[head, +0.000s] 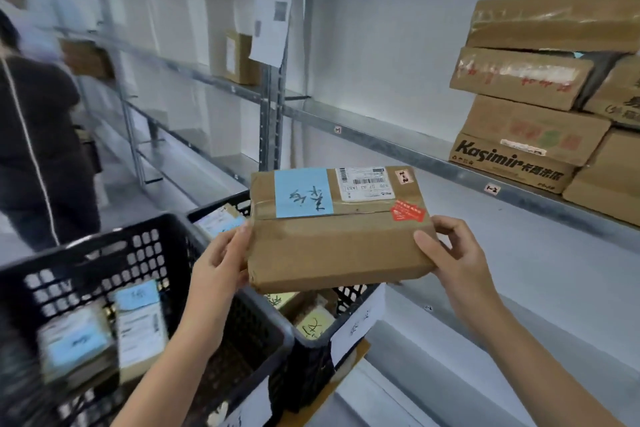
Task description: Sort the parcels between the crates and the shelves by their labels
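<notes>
While labelled packets (138, 326) fill the black crate (114, 236) at lower left, a second crate (313, 354) beside it holds more. Above that, at frame centre, the left hand (221, 260) and right hand (453, 253) grip the short ends of a brown parcel (339, 246), its long axis running left-right and labels facing up. Cartons (519, 135) are stacked on the shelf (433, 158) at upper right.

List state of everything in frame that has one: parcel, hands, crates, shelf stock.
parcel: taped shut, held off any surface, labels up.
left hand: grips the parcel's left edge.
right hand: grips the parcel's right edge.
near crate: partly filled with labelled parcels.
far crate: holds parcels, partly hidden by the held parcel.
stacked boxes: closed, piled unevenly on the shelf.
lone box: closed, upright on the farther shelf.
</notes>
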Motion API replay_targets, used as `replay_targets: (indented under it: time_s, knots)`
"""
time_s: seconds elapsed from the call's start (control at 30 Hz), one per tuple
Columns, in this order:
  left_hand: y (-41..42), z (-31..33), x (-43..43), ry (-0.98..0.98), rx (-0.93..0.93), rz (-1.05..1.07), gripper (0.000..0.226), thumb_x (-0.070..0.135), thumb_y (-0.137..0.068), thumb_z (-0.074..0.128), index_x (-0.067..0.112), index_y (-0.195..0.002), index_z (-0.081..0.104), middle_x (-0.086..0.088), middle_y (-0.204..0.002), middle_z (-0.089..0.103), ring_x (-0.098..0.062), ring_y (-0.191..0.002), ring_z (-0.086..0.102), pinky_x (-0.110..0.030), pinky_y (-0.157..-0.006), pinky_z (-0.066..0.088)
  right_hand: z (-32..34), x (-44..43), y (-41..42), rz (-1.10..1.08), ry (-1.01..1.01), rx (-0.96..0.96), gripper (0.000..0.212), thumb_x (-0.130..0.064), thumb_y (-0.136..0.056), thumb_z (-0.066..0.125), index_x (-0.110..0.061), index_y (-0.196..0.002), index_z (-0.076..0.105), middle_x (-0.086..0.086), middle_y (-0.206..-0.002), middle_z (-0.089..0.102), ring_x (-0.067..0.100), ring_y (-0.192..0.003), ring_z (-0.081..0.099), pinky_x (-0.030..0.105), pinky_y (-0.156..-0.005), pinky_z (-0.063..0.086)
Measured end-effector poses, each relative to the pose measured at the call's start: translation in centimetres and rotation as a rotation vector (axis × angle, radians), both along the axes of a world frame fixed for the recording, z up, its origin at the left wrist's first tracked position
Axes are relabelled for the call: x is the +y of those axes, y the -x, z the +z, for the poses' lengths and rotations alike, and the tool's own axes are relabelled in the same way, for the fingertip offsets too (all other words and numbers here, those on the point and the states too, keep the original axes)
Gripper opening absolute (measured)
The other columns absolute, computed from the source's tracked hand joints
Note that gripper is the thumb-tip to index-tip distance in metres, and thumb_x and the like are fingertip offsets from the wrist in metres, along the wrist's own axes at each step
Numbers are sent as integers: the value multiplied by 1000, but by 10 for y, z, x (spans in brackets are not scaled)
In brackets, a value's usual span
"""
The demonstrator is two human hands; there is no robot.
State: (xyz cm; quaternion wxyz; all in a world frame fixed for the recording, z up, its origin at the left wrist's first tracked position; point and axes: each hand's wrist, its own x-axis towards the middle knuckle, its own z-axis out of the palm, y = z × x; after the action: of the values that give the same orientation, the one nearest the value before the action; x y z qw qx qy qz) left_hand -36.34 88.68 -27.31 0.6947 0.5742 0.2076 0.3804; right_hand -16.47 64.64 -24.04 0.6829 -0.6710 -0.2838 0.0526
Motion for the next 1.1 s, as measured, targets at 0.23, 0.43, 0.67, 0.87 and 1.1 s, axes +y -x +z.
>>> replay_targets:
  time_s: [0.23, 0.43, 0.67, 0.87, 1.1]
  knots:
    - [49, -3, 24, 105, 55, 86, 61, 71, -54, 83, 36, -101, 68, 8, -92, 76, -8, -81, 73, -22, -58, 55, -12, 57, 5, 216, -18, 84, 48, -48, -65, 81, -34, -108, 65, -9, -113, 70, 11, -101, 69, 30, -79, 59]
    - [72, -9, 24, 173, 81, 235, 64, 59, -61, 83, 26, -112, 63, 8, -92, 76, -11, -82, 74, -26, -57, 56, -26, 94, 3, 446, 56, 271, 64, -48, -65, 86, -36, -123, 62, -3, -118, 70, 15, -108, 67, 33, -86, 53]
    - [90, -8, 15, 162, 168, 295, 60, 58, -65, 78, 36, -118, 62, 10, -95, 75, -13, -86, 74, -31, -64, 58, -25, 127, -3, 700, 273, 370, 50, -54, -78, 73, -42, -125, 63, -5, -118, 72, 17, -104, 70, 29, -74, 58]
    - [101, 0, 10, 124, 234, 397, 60, 64, -69, 76, 38, -121, 64, 8, -104, 75, -15, -96, 73, -41, -78, 59, -22, 161, -7, 769, 264, 444, 57, -56, -61, 83, -27, -109, 74, 6, -108, 76, 19, -89, 74, 29, -66, 58]
    - [72, -10, -1, 95, 255, 545, 26, 34, -100, 53, 28, -122, 65, 4, -123, 70, -12, -117, 64, -36, -104, 48, -26, 170, -60, 644, 125, 568, 33, -54, -65, 84, -40, -95, 77, -1, -99, 77, 20, -92, 74, 33, -68, 59]
